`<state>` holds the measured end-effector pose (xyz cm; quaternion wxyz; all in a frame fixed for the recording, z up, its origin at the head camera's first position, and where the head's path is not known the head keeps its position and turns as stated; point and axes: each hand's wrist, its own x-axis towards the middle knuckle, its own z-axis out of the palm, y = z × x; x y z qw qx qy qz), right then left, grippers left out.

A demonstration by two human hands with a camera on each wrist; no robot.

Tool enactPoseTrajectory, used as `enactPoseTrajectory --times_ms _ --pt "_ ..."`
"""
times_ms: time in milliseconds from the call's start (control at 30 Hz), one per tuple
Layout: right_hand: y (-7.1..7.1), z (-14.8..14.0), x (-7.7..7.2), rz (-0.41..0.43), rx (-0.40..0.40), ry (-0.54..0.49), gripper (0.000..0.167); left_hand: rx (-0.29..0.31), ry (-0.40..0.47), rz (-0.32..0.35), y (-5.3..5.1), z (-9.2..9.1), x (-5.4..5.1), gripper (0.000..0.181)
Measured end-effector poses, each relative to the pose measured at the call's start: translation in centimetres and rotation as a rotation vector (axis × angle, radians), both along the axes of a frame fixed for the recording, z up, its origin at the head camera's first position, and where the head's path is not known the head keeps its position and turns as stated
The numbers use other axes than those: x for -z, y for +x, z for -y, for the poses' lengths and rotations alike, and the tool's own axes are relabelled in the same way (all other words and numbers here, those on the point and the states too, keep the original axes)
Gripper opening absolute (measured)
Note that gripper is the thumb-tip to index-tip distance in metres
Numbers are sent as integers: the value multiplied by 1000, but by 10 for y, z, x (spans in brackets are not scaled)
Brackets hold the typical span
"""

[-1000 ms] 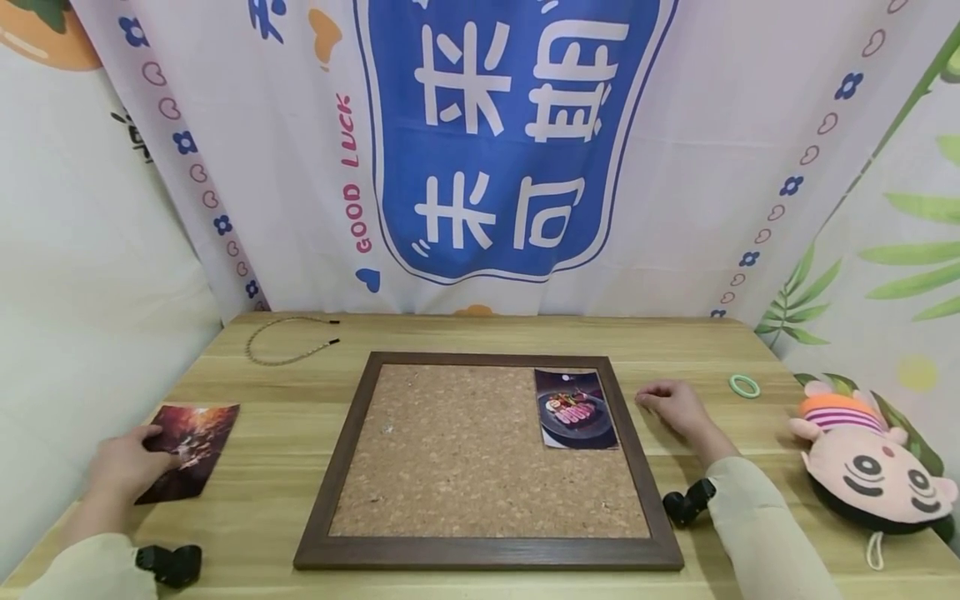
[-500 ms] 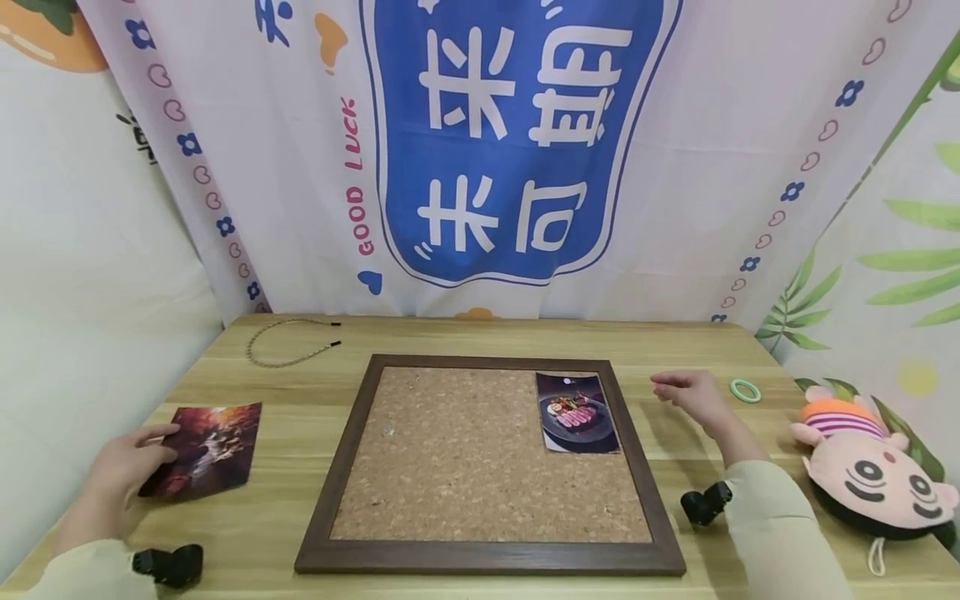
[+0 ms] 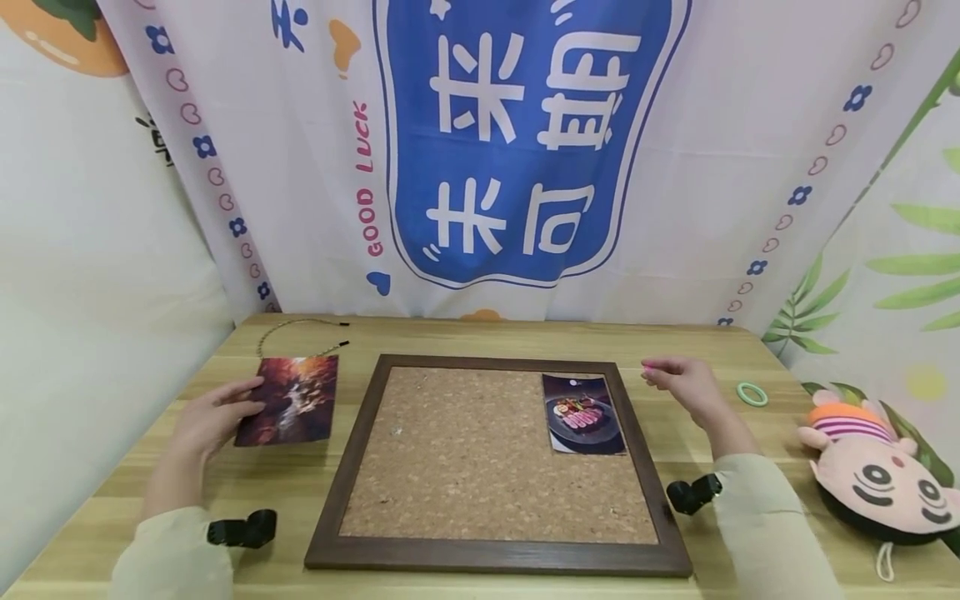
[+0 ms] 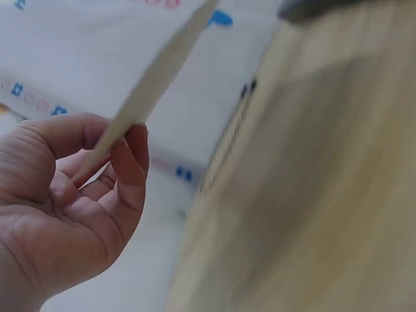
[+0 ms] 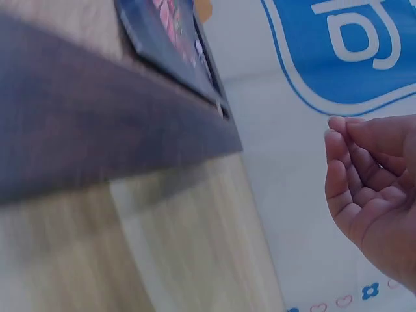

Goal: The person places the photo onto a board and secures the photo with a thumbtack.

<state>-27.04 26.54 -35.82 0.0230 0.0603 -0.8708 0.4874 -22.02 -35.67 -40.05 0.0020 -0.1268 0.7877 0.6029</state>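
Observation:
My left hand [image 3: 213,417] pinches a photo print [image 3: 292,402] with a reddish autumn waterfall scene by its left edge, held up off the table. In the left wrist view the print [image 4: 153,84] is seen nearly edge-on between thumb and fingers. Right of the corkboard, my right hand [image 3: 686,387] is raised, thumb and fingertips pinched together on a small pink thing [image 3: 648,367], too small to tell its kind. The brown-framed corkboard [image 3: 480,467] lies flat in the middle. A photo of sliced meat on a plate [image 3: 583,421] lies at its upper right, with a white dot near its top.
A braided headband [image 3: 281,325] lies at the back left, partly behind the held print. A mint green ring [image 3: 752,394] and a plush doll [image 3: 873,475] are on the right. A printed curtain [image 3: 675,208] hangs behind the wooden table [image 3: 562,585].
My left hand has lifted the waterfall print off the table and brought it right and up, nearer the corkboard. The right hand has risen slightly, and pink now shows at its fingertips.

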Motion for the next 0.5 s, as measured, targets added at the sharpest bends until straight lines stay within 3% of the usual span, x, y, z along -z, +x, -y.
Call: enactPoseTrajectory --times_ms 67,167,300,400,500 --pt "-3 7 -1 -12 -1 -4 33 1 69 -36 -10 -9 1 54" --pt "-7 19 -2 -44 -7 -37 31 51 97 -86 -14 -34 -8 52" --pt "-13 40 -4 -79 -5 -91 29 106 81 -110 -10 -77 -28 54" --pt "-16 57 -8 -84 -9 -125 28 126 61 -100 -9 -103 -37 55" --pt "-19 76 -11 -86 -28 -166 26 149 71 -88 -11 -121 -39 52"
